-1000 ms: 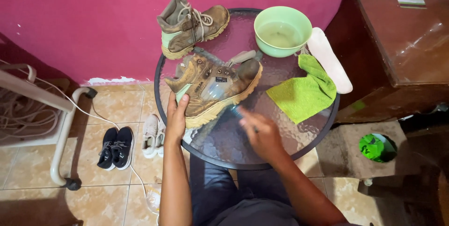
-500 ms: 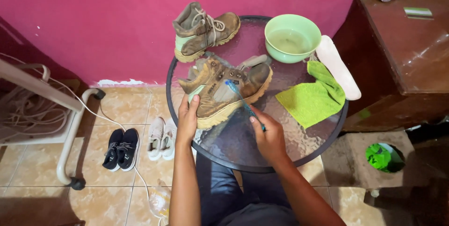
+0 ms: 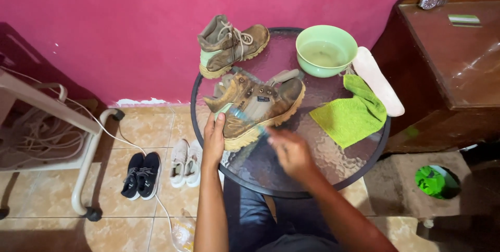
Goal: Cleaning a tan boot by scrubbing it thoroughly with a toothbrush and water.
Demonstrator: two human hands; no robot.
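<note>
Your left hand [image 3: 214, 138] is gripping the brown boot [image 3: 255, 107] lying on the glass table [image 3: 359, 153], fingers wrapped over its heel. Your right hand [image 3: 291, 151] is blurred just beside the sole; its fingers are pinching a small brush [image 3: 245, 118].

Scuffed leather boot [image 3: 258, 107] — textured glass table [image 3: 333, 163]

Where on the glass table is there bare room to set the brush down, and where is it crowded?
Bare glass lies along the near rim of the round table, between the right hand and the green cloth. A smaller patch lies between the far boot and the green bowl. The left half is crowded: the left hand steadies the near boot.
</note>
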